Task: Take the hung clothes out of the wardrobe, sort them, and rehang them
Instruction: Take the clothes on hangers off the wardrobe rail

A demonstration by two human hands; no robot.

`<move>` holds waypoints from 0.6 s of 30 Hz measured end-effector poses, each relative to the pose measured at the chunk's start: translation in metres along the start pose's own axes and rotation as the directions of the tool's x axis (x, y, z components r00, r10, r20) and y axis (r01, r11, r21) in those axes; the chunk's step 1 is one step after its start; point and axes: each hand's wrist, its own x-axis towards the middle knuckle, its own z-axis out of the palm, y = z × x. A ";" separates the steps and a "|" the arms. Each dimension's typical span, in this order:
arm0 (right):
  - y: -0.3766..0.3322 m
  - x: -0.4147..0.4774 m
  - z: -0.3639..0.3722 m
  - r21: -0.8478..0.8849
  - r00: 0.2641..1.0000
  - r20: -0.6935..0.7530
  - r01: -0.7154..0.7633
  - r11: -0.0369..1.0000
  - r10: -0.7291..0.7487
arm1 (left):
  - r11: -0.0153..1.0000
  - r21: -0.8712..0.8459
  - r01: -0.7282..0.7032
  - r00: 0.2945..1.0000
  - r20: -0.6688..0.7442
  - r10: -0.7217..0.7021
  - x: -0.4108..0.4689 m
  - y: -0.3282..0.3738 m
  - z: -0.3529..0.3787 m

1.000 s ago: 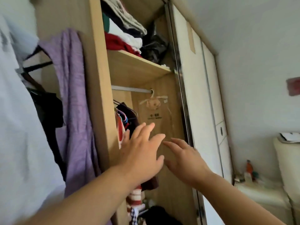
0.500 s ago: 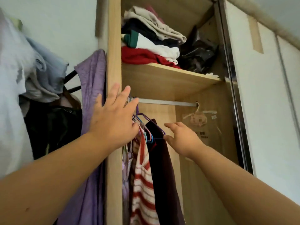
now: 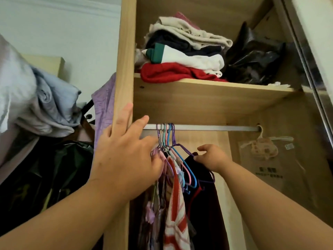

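At the far left I see a heap of pale clothes [image 3: 36, 98] slung over a rack, with a black garment [image 3: 45, 177] below it. A purple cloth [image 3: 104, 105] hangs just beside the wardrobe's side panel [image 3: 124, 51].

The left hand [image 3: 126, 159] reaches across that panel's front edge. Its fingers are straight and spread, gripping nothing. The index points at the left end of the rail [image 3: 207, 128], and the lower fingertips touch the bunch of hangers [image 3: 166, 138]. The hangers crowd together at the rail's left end.

From them hang a red-and-white striped top [image 3: 175, 204] and, to its right, a dark garment [image 3: 203, 204]. The right hand [image 3: 210, 157] has its fingers curled on the shoulder of the purple hanger [image 3: 185, 149], which carries the dark garment. I cannot tell whether it also pinches the cloth.

Above the rail, the shelf [image 3: 207, 87] holds a folded stack [image 3: 180, 51] towards its left end and a black bag [image 3: 252, 60] towards its right. A clear packet [image 3: 264, 150] hangs at the rail's right end, against the back wall. The door frame [image 3: 310, 60] runs down the right edge.
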 end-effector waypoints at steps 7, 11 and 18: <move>0.006 0.023 0.011 0.210 0.982 0.142 -0.153 0.966 0.124 | 1.000 0.012 -0.013 1.000 -0.015 0.013 0.001 -0.001 0.004; 0.005 0.025 0.020 0.179 0.977 0.184 -0.143 0.973 0.110 | 0.999 0.040 -0.010 1.000 0.002 0.009 0.001 0.000 0.003; -0.003 0.033 0.019 -0.284 0.998 -0.054 0.021 0.959 -0.038 | 1.000 0.022 0.011 1.000 0.009 -0.011 -0.001 0.002 0.001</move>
